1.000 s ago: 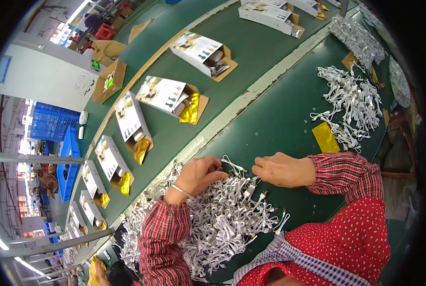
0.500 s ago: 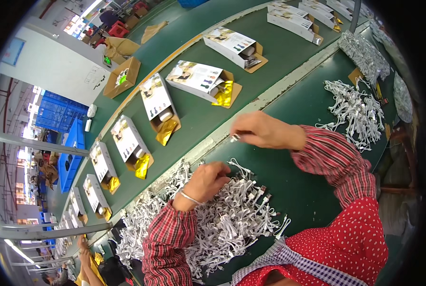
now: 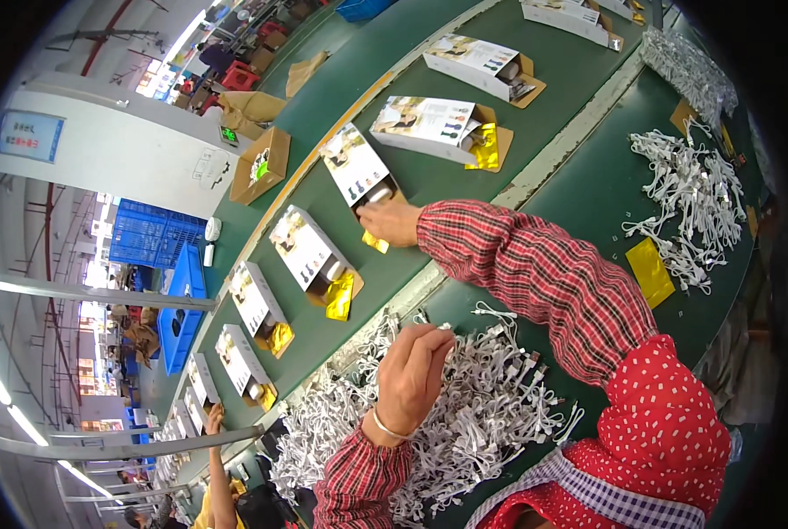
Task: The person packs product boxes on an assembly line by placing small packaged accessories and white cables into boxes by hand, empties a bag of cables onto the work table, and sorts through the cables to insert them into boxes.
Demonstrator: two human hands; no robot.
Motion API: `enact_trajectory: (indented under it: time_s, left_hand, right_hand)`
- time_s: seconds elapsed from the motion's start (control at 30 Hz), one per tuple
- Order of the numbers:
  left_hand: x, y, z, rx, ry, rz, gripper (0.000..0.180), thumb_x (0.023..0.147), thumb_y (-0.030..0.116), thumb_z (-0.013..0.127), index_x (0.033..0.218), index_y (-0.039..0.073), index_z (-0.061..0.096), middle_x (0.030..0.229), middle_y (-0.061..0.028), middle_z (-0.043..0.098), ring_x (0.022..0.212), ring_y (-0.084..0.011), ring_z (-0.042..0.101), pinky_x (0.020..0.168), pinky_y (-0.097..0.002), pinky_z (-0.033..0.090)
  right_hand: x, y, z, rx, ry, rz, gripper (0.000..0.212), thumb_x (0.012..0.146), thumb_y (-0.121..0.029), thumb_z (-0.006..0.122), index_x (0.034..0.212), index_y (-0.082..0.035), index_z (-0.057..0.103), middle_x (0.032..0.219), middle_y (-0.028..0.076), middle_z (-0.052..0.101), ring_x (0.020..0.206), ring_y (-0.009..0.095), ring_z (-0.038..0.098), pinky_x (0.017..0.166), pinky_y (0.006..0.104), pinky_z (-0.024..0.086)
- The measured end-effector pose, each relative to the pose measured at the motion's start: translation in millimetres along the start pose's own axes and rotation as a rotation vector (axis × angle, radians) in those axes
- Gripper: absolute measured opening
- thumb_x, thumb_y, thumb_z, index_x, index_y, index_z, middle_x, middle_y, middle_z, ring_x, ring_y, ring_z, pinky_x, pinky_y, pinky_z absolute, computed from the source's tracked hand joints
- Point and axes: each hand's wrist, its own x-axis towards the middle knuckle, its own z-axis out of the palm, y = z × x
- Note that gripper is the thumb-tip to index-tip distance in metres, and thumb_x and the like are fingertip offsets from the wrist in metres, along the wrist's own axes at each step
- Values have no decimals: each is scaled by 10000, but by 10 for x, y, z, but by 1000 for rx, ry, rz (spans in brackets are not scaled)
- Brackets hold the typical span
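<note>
My right hand (image 3: 391,220) reaches across to the belt, at the open end of a white printed box (image 3: 354,166). Its fingers are bent at that opening, next to a gold packet (image 3: 374,242); what the fingertips grip is hidden. Over a large heap of white charging cables (image 3: 473,423) my left hand (image 3: 411,379) is raised, its fingers drawn together. Whether a cable is pinched there I cannot make out. Neighbouring boxes, such as one printed box (image 3: 306,247), lie open with a white item and a gold packet (image 3: 339,296) at the end.
A second cable heap (image 3: 689,207) lies on the bench at right, beside a flat gold packet (image 3: 650,272) and bubble wrap (image 3: 689,70). A metal rail (image 3: 535,181) divides bench from belt. At left, another person's hand (image 3: 215,419) reaches to the belt. A carton (image 3: 260,167) stands beyond.
My right hand has moved from above the bench, where it held a small connector, to the box on the belt. The bench's gold packet has come into sight. The view has shifted.
</note>
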Motion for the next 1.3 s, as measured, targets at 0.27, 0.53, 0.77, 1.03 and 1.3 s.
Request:
enact_trajectory:
  time_s: [0.27, 0.53, 0.77, 1.03, 1.3]
  left_hand:
    - [-374, -1090, -456, 632, -105, 298, 286, 721, -11, 562, 998, -84, 564, 889, -136, 541, 778, -240, 563, 678, -322, 470]
    - [-448, -2321, -380, 777, -181, 178, 156, 744, 3, 553, 897, -29, 551, 874, -119, 533, 791, -240, 570, 669, -336, 475]
    - [-445, -1834, -426, 321, -27, -37, 114, 786, 36, 594, 899, 44, 599, 894, -128, 575, 867, -269, 582, 713, -344, 490]
    - [-1024, -1469, -758, -13, -638, -101, 108, 768, 84, 621, 859, 33, 650, 854, -146, 582, 880, -330, 571, 746, -396, 482]
    - [-1515, -1727, -1280, 342, -483, -159, 250, 865, 268, 590, 806, 36, 662, 752, -111, 618, 793, -293, 566, 693, -401, 469]
  right_hand:
    - [-680, -599, -686, 543, 8, 11, 167, 815, -149, 596, 834, 11, 552, 914, 180, 517, 885, 337, 543, 755, 408, 466]
    - [-1408, -1340, -1312, 637, -306, 103, 280, 782, -171, 671, 903, 0, 485, 940, 152, 461, 825, 330, 556, 712, 410, 488]
    - [-1384, -1703, -1334, 562, -321, 206, 285, 788, -165, 664, 946, -18, 479, 932, 133, 469, 867, 316, 557, 700, 400, 486]
    - [-1115, -1746, -1075, 582, -283, 331, 166, 806, -116, 620, 901, -13, 532, 873, 163, 546, 801, 360, 567, 695, 435, 463]
    - [-248, -2004, -842, 970, -250, 484, 184, 760, -133, 596, 841, 31, 577, 642, 137, 621, 586, 248, 619, 560, 357, 490]
